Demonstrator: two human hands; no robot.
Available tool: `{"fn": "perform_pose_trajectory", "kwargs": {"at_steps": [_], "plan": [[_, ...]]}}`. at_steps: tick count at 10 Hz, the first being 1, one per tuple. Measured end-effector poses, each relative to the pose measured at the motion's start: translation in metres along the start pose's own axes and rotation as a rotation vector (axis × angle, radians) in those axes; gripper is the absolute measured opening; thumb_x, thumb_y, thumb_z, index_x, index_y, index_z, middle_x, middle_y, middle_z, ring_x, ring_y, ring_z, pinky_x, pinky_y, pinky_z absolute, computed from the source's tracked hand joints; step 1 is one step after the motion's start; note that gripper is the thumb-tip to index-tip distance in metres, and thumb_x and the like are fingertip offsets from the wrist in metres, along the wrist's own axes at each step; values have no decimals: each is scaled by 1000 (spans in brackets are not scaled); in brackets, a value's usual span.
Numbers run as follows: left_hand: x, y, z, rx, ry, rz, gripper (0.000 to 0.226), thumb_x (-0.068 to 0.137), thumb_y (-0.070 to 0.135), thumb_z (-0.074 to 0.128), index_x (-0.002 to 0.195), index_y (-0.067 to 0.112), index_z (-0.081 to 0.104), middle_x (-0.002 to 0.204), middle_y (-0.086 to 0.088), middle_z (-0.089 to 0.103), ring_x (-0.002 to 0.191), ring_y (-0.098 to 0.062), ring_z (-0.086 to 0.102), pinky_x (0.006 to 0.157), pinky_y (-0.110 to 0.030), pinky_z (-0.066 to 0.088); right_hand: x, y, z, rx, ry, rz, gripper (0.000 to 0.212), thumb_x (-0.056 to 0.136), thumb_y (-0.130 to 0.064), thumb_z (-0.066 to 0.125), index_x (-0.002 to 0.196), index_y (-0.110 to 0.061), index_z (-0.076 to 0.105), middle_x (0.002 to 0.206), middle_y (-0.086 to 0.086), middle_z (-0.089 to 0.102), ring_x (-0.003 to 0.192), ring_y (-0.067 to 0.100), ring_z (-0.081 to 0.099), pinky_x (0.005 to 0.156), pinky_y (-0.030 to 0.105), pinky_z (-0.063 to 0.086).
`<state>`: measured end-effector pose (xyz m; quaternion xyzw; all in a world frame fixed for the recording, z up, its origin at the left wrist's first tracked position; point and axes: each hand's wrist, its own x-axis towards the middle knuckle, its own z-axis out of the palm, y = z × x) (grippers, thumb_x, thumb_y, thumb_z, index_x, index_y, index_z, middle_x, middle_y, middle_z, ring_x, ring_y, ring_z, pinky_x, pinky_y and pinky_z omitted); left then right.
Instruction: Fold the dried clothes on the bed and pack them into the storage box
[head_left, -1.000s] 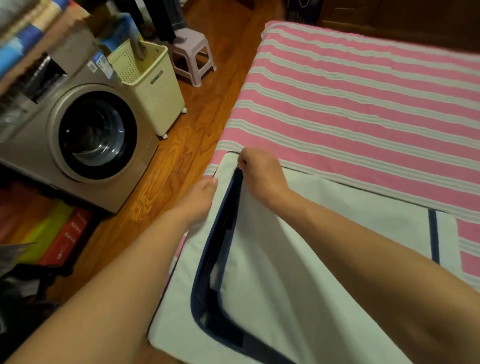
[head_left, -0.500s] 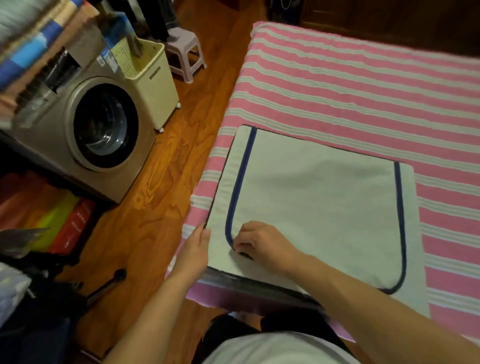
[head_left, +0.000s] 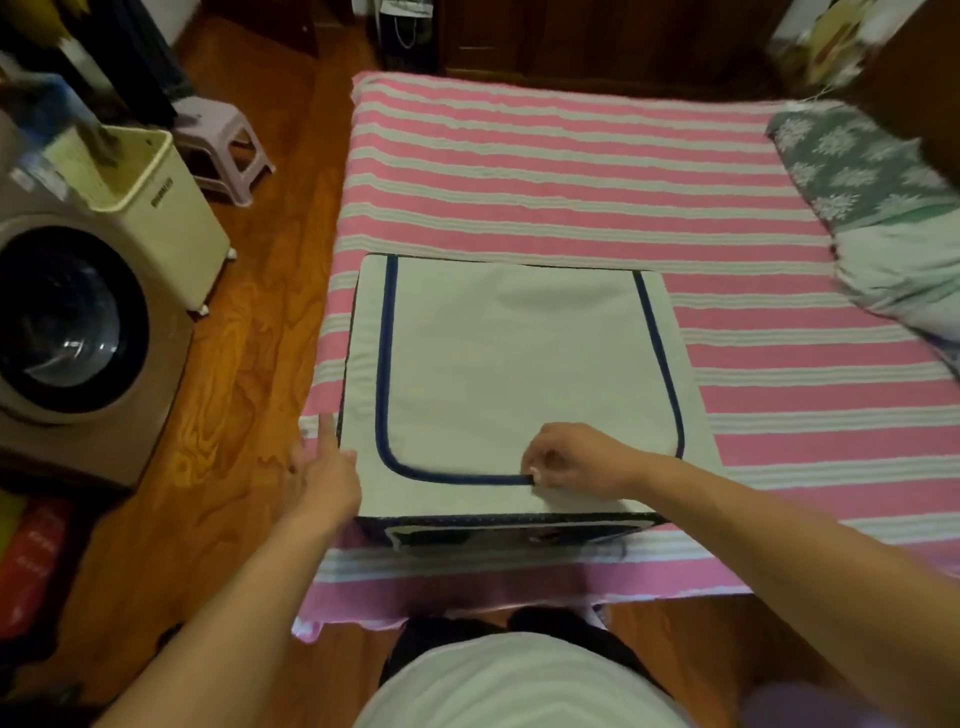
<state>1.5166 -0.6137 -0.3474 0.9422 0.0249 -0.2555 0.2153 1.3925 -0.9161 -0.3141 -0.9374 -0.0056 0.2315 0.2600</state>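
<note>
A white fabric storage box (head_left: 519, 358) with a dark blue zipper line around its lid sits on the near left part of the pink-striped bed (head_left: 571, 182). My right hand (head_left: 571, 460) pinches the zipper pull (head_left: 531, 479) on the lid's near edge, about midway along. The zipper looks closed along the left side and the left half of the near edge. My left hand (head_left: 322, 467) rests with straight fingers against the box's near left corner. No loose clothes lie on the bed.
A grey floral pillow (head_left: 857, 166) and pale green bedding (head_left: 898, 275) lie at the bed's far right. On the wooden floor to the left stand a washing machine (head_left: 67, 332), a cream laundry basket (head_left: 150, 208) and a small plastic stool (head_left: 223, 145).
My right hand has drawn the zipper pull from the lid's far left corner, down the left side, round the near left corner to mid near edge. My view has pulled back.
</note>
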Motion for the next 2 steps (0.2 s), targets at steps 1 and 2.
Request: {"fn": "perform_pose_trajectory", "kwargs": {"at_steps": [1, 2], "plan": [[-19, 22, -12, 265, 147, 175, 86, 96, 14, 54, 160, 36, 1, 164, -10, 6, 147, -39, 20, 116, -53, 31, -19, -1, 6, 247, 171, 190, 31, 95, -34, 65, 123, -23, 65, 108, -10, 65, 97, 8, 63, 90, 28, 52], [-32, 62, -27, 214, 141, 376, 47, 101, 22, 47, 148, 27, 47, 143, -8, 52, 128, -30, 50, 104, -47, 48, -34, 3, -16, 187, 221, 291, 30, 98, -31, 61, 126, -19, 63, 113, -6, 64, 105, 14, 63, 92, 27, 49]]}}
